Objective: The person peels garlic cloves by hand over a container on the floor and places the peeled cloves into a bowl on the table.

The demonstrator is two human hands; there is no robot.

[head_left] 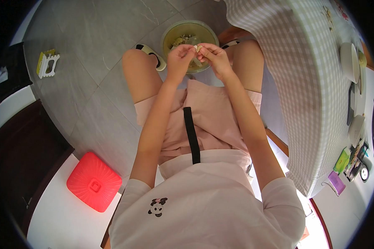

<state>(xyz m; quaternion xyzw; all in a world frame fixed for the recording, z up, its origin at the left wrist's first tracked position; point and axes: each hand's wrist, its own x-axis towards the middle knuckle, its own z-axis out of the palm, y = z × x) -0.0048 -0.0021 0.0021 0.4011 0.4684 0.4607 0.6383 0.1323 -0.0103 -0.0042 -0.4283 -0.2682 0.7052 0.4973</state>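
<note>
Above a round basin (168,40) on the floor, both hands meet fingertip to fingertip. My left hand (181,56) is closed in a pinch at one side of a small whitish piece (198,48). From the other side my right hand (213,57) pinches the same piece between thumb and fingers. The piece is too small to identify. Inside the basin lie yellowish-green scraps (181,40) and what looks like a clear plastic bag, partly hidden by the hands.
A table with a checked cloth (303,91) runs along the right, bearing a white bowl (349,62), a green packet (342,160) and a purple packet (336,183). A red lidded box (94,181) is at lower left; a small white-and-yellow stool (48,64) stands on the floor.
</note>
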